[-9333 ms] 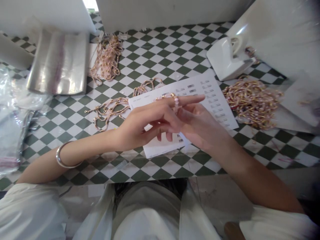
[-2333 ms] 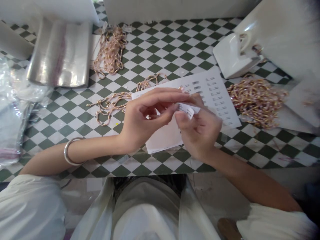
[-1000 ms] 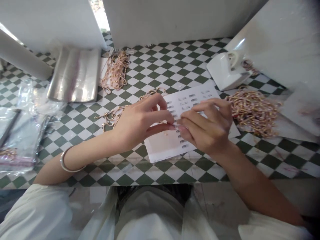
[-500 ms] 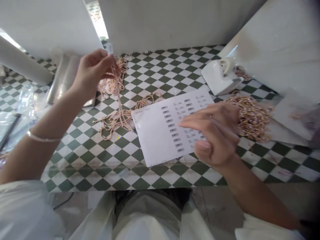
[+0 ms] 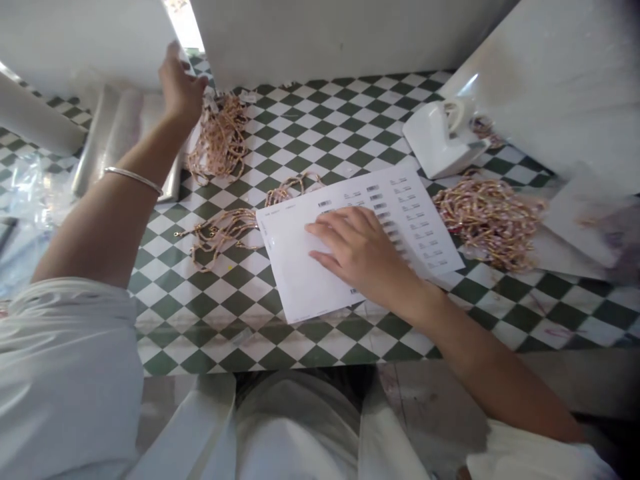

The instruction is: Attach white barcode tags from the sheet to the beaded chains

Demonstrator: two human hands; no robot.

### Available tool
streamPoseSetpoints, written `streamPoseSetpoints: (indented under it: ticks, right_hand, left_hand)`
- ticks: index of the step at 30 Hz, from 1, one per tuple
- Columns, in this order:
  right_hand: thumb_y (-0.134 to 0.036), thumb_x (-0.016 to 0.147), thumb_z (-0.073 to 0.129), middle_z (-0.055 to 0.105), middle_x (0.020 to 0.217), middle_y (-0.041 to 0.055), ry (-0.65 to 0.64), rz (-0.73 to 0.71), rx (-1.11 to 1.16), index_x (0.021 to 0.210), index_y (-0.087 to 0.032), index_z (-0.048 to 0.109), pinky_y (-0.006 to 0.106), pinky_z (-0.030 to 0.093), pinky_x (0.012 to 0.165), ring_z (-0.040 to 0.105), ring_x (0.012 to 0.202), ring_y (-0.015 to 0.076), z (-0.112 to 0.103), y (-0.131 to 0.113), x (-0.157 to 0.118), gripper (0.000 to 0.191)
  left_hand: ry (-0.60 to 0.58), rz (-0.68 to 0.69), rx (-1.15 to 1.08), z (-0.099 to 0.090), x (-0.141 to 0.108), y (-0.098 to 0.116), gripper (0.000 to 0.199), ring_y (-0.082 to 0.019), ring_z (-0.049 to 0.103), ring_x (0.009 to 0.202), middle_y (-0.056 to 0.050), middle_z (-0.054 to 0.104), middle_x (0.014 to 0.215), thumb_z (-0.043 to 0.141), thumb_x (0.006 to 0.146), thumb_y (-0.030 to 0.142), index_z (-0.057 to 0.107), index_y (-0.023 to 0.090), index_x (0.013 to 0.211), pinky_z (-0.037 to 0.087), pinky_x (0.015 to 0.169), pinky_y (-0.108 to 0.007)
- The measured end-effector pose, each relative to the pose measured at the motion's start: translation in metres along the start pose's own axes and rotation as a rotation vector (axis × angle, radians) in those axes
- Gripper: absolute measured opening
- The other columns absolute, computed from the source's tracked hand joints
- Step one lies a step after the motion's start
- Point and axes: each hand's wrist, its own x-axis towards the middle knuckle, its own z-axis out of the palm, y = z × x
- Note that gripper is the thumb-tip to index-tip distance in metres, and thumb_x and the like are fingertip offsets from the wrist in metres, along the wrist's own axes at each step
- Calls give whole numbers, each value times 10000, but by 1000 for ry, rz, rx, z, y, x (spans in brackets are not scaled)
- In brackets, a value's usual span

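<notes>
My right hand (image 5: 360, 250) lies flat on a white barcode label sheet (image 5: 287, 267), its fingers spread and holding nothing. My left hand (image 5: 181, 87) is raised at the far left, just above a heap of pink-and-gold beaded chains (image 5: 219, 140). No chain hangs from it, and it shows nothing held. A loose beaded strand (image 5: 220, 230) lies left of the sheet, touching its edge. A larger tangle of the same chains (image 5: 487, 223) sits to the right of the sheet. A metal bangle (image 5: 133, 179) circles my left wrist.
The work surface is a green-and-white checkered table (image 5: 225, 300). A white tape dispenser (image 5: 437, 137) stands at the back right. A stack of transparent plastic bags (image 5: 125, 140) lies at the back left, with white partition boards (image 5: 340, 33) along the far side.
My left hand has moved farther up and away, and the strand it held no longer hangs from it. My right hand has dropped flat onto the sheet.
</notes>
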Motion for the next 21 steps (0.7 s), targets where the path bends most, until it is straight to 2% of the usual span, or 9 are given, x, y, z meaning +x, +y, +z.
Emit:
streamPoseSetpoints:
  ticks: [2, 3, 5, 7, 10, 12, 16, 19, 21]
  right_hand:
    - [-318, 940, 515, 563, 1375, 154, -96, -50, 12, 1336, -157, 544, 510, 433, 1014, 504, 1236, 318, 2, -4, -1, 429]
    - [-353, 938, 516, 502, 1451, 129, -128, -88, 18, 1392, -209, 499, 549, 409, 1048, 464, 1301, 331, 2, -6, -1, 477]
    - [-429, 932, 511, 385, 1551, 66, -187, -161, 25, 1446, -312, 420, 629, 363, 1081, 382, 1397, 344, 4, -10, -3, 535]
    - [-474, 922, 510, 333, 1579, 32, -217, -199, 5, 1454, -355, 388, 687, 345, 1073, 352, 1428, 352, 6, -11, -5, 559]
    - [-436, 951, 475, 397, 1543, 42, -188, -173, -70, 1440, -325, 420, 692, 359, 1068, 420, 1390, 344, 6, -9, -6, 505]
    - [-395, 976, 436, 469, 1495, 52, -158, -154, -107, 1409, -288, 472, 665, 374, 1078, 477, 1348, 326, 4, -7, -6, 447]
    - [-346, 979, 446, 535, 1438, 71, -130, -143, -117, 1366, -247, 529, 615, 403, 1080, 522, 1305, 315, 3, -6, -4, 408]
    - [-326, 969, 470, 550, 1420, 93, -112, -135, -84, 1363, -216, 532, 581, 409, 1080, 526, 1295, 308, 3, -9, -3, 413]
    - [-322, 965, 477, 530, 1441, 87, -86, -136, -56, 1389, -215, 500, 557, 405, 1085, 506, 1308, 303, 3, -11, -2, 438]
  left_hand:
    - [-14, -3, 3, -7, -20, 28, 393, 17, 524, 788, 41, 561, 1048, 665, 878, 261, 482, 175, 1215, 488, 621, -132]
    - [-84, 35, -6, -13, -35, 42, 320, 61, 518, 835, 89, 555, 1088, 616, 919, 252, 481, 217, 1207, 516, 659, -129]
    - [-260, 143, -25, -28, -74, 67, 102, 75, 510, 778, 141, 626, 954, 561, 952, 302, 573, 237, 1031, 539, 638, -171]
    - [-398, 258, -44, -48, -119, 87, 95, 38, 526, 685, 123, 680, 875, 554, 952, 330, 631, 275, 967, 557, 591, -224]
    - [-511, 409, -67, -79, -177, 107, 118, 0, 540, 614, 115, 710, 834, 548, 944, 380, 657, 340, 968, 542, 532, -233]
    - [-539, 469, -44, -95, -203, 117, 147, -34, 574, 615, 82, 707, 804, 584, 912, 421, 659, 332, 1001, 516, 505, -231]
    - [-559, 489, 143, -105, -225, 132, 166, -167, 663, 844, -15, 706, 963, 586, 903, 368, 673, 261, 997, 504, 589, -277]
    - [-585, 449, 287, -102, -227, 139, 177, -180, 650, 814, -35, 690, 891, 491, 942, 275, 645, 213, 879, 486, 609, -275]
    - [-670, 427, 274, -103, -228, 145, 182, -179, 639, 801, -43, 674, 863, 468, 935, 215, 606, 190, 818, 495, 644, -278]
